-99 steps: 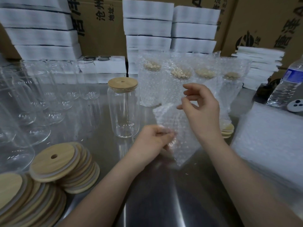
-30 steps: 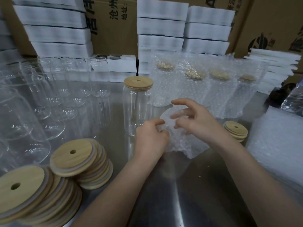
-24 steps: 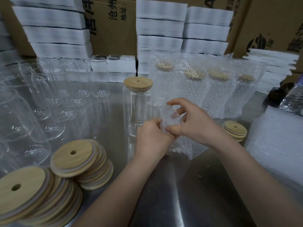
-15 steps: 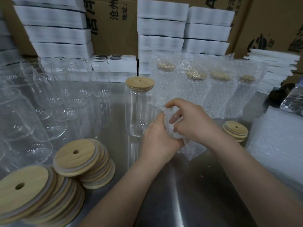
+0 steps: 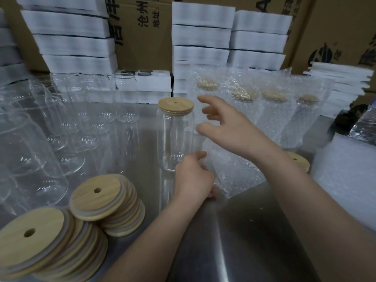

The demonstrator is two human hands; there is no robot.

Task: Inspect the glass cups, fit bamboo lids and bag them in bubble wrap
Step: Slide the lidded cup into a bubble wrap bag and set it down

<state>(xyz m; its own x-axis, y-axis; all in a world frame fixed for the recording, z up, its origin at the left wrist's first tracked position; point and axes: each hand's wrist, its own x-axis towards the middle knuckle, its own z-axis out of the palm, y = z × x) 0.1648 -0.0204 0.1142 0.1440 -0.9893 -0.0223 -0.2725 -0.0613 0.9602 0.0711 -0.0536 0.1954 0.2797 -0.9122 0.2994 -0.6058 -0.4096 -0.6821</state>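
Left hand (image 5: 193, 178) pinches the bubble-wrap bag (image 5: 234, 176) at centre, right hand (image 5: 234, 129) hovers spread-fingered beside the lidded glass cup (image 5: 175, 139) (slick stuff): a clumsy grab could topple it onto the desk (image 5: 244, 231).

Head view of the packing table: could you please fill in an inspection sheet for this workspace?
Surface: steel table, reflective.
Job's things: one lidded cup upright at centre; bubble-wrap bag beside it; four bagged cups behind; bare cups at left; loose bamboo lids stacked front left.
Clutter: water bottle at the right edge.
Hands: left hand grips the bag's edge; right hand open, fingers spread beside the lidded cup.
Cables: nothing seen.
Surroundings: white foam stacks and cardboard boxes behind.
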